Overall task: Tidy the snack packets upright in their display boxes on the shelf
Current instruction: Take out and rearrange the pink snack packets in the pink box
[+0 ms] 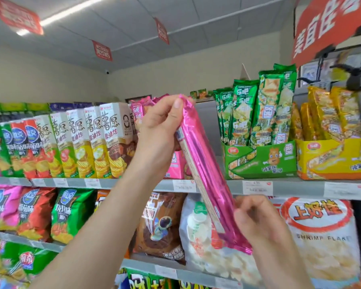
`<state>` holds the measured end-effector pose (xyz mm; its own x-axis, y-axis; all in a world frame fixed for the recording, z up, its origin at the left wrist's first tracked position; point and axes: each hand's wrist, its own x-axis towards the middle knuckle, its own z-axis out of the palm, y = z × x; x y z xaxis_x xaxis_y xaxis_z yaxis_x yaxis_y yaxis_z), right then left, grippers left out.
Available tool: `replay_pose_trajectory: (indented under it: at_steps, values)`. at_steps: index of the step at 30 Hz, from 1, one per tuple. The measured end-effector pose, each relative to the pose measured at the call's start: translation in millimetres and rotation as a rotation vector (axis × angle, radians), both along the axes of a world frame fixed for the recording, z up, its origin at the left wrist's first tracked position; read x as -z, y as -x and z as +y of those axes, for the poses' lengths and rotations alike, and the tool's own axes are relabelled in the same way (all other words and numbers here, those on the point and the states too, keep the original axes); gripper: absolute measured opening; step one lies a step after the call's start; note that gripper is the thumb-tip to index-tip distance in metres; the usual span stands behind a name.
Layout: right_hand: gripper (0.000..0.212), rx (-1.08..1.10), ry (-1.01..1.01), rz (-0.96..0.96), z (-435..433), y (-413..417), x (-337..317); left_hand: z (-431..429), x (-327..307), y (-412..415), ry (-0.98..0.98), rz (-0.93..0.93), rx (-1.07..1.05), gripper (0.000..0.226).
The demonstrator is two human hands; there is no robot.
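Note:
A long pink foil snack packet [206,170] is held tilted in front of the top shelf. My left hand [163,134] grips its upper end, and my right hand [256,220] holds its lower end. Behind my left hand stands the pink display box [176,164] with more pink packets [139,109] upright in it, mostly hidden. To the right, green packets [256,107] stand in a green display box [261,161]. Further right, yellow packets [329,113] lean in a yellow display box [333,159].
Upright crisp cartons [104,140] fill the top shelf on the left. The shelf edge [300,187] carries price labels. Large snack bags [321,236] crowd the shelf below. A red sign [329,26] hangs at upper right above a black clamp [352,76].

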<state>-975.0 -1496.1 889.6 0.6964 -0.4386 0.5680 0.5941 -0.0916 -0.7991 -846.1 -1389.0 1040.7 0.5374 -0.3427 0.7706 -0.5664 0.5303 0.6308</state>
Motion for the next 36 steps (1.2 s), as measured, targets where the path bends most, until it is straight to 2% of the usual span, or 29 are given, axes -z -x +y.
replay_pose_trajectory:
  at_steps: [1, 2, 4, 5, 6, 7, 8, 10, 11, 12, 14, 16, 17, 19, 20, 22, 25, 31, 33, 36]
  values:
    - [0.067, -0.135, 0.048, 0.100, -0.3, -5.1, -16.0, -3.6, -3.0, 1.2, -0.031, -0.019, 0.036, 0.023]
    - [0.067, -0.227, 0.083, 0.162, 0.2, -13.0, -30.6, -7.3, -5.5, 3.7, -0.066, -0.029, 0.082, 0.021]
    - [0.046, -0.204, 0.213, 0.229, -1.1, -24.6, -44.1, -12.6, -12.7, 7.2, -0.108, -0.022, 0.187, 0.020]
    - [0.039, -0.211, 0.194, 0.268, 0.5, -29.8, -54.2, -13.7, -18.2, 7.5, -0.116, -0.033, 0.211, 0.021]
    - [0.038, -0.269, 0.167, 0.218, -7.9, -33.8, -56.8, -13.1, -25.1, 5.6, -0.115, -0.102, 0.178, 0.022]
    - [0.035, -0.299, -0.160, 0.229, -12.3, -34.7, -65.9, -10.3, -33.2, -1.1, -0.114, -0.261, 0.042, 0.021]
    - [0.033, -0.298, -0.282, 0.284, -14.5, -39.6, -76.7, -5.9, -42.0, -9.3, -0.110, -0.496, -0.199, 0.020]
    - [0.040, -0.342, -0.295, 0.214, -9.8, -48.3, -112.3, 6.2, -62.5, -33.5, -0.111, -0.888, -0.791, 0.024]
    - [0.042, -0.258, -0.209, 0.159, -9.5, -52.8, -120.9, 13.9, -72.2, -44.8, -0.150, -0.931, -0.979, 0.031]
    - [0.042, -0.158, -0.122, 0.122, -9.2, -59.6, -127.6, 20.7, -78.7, -54.1, -0.228, -0.876, -1.060, 0.039]
    - [0.043, -0.260, -0.122, 0.050, -5.1, -67.0, -139.6, 26.9, -81.4, -69.7, -0.446, -0.735, -1.054, 0.056]
    - [0.042, -0.225, -0.049, -0.108, -7.8, -76.0, -142.9, 24.2, -71.3, -81.2, -0.632, -0.788, -1.089, 0.064]
    - [0.036, -0.136, 0.007, -0.174, -11.1, -81.6, -146.4, 22.3, -65.9, -84.6, -0.691, -0.835, -1.104, 0.065]
    - [0.026, 0.219, 0.117, -0.262, -16.3, -98.2, -162.7, 18.4, -59.8, -89.7, -0.771, -0.890, -1.132, 0.066]
    - [0.027, 0.363, 0.170, -0.308, -18.6, -107.7, -169.8, 17.0, -58.5, -93.1, -0.781, -0.903, -1.147, 0.063]
    - [0.033, 0.494, 0.206, -0.405, -23.0, -127.4, -181.0, 14.5, -57.3, -100.5, -0.741, -0.917, -1.135, 0.052]
    - [0.036, 0.461, 0.130, -0.484, -33.0, -154.4, -185.5, 11.7, -55.9, -107.5, -0.618, -0.849, -0.980, 0.039]
    - [0.038, 0.506, 0.119, -0.364, -37.5, -199.0, -179.1, 10.8, -60.3, -116.3, -0.562, -0.676, -0.729, 0.027]
    - [0.041, 0.512, 0.146, -0.224, -36.9, -208.0, -170.5, 9.4, -61.1, -116.3, -0.563, -0.665, -0.703, 0.024]
    - [0.039, 0.408, 0.209, 0.122, -41.3, -211.0, -162.8, 7.0, -59.7, -117.5, -0.560, -0.624, -0.658, 0.026]
